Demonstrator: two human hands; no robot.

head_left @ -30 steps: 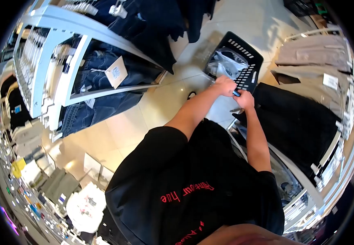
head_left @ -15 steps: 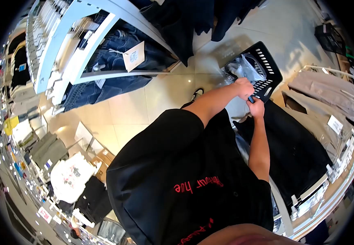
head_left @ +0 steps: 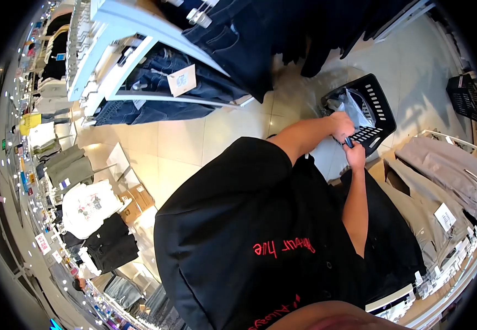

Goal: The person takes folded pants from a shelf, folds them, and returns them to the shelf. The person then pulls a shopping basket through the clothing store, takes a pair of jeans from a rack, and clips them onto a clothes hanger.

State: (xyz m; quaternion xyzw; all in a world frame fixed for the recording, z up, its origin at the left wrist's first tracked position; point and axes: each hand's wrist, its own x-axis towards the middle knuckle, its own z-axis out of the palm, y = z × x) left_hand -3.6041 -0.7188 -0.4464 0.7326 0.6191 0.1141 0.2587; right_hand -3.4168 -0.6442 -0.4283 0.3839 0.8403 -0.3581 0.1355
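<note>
Shifted rightward and slightly lower in view since half a second ago are the basket [head_left: 381,129] and both hands, the whole scene having been swung along with them. Its dark handle [head_left: 349,142] is gripped by the left hand [head_left: 343,125], closed in a fist, and by the right hand [head_left: 355,158], with fingers curled round it just beside the left. Beyond the hands the basket is seen over the tiled floor [head_left: 180,146]; whether it rests there cannot be told. A plastic bag [head_left: 355,108] is held inside it. Near the right arm, black trousers [head_left: 395,231] and beige trousers [head_left: 423,206] are hung. Jeans [head_left: 156,111] are racked to the left, and another basket [head_left: 465,98] is seen at far right.
</note>
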